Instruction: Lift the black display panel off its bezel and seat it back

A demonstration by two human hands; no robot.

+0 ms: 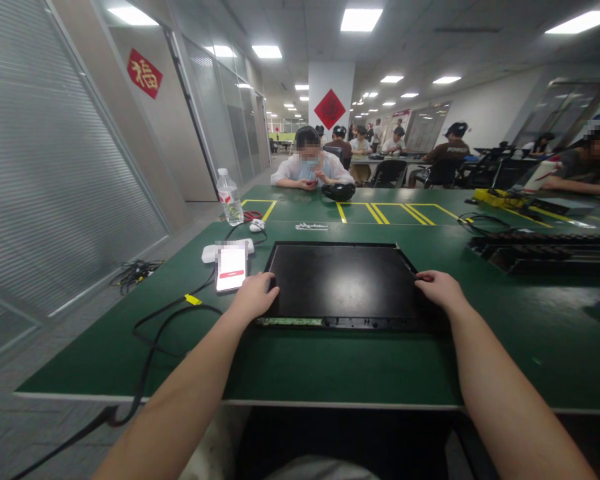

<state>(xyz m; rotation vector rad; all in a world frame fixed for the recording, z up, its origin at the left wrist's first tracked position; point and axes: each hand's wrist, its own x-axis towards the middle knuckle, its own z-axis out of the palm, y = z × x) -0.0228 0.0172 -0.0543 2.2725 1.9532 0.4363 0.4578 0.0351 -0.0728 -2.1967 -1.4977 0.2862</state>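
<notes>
A black flat display panel lies screen up on the green table, with a strip of green circuit board showing along its near edge at the left. My left hand grips the panel's left edge, its thumb over the frame. On the opposite side, my right hand is closed on the right edge near the far corner, its lower fingers partly hidden. Close beside my left hand is a phone with a lit white screen, leaning against a white device.
A water bottle, a white mouse and red-handled scissors stand back left. Black cable runs over the table's left edge. Stacked dark frames lie at right. A person sits across the table.
</notes>
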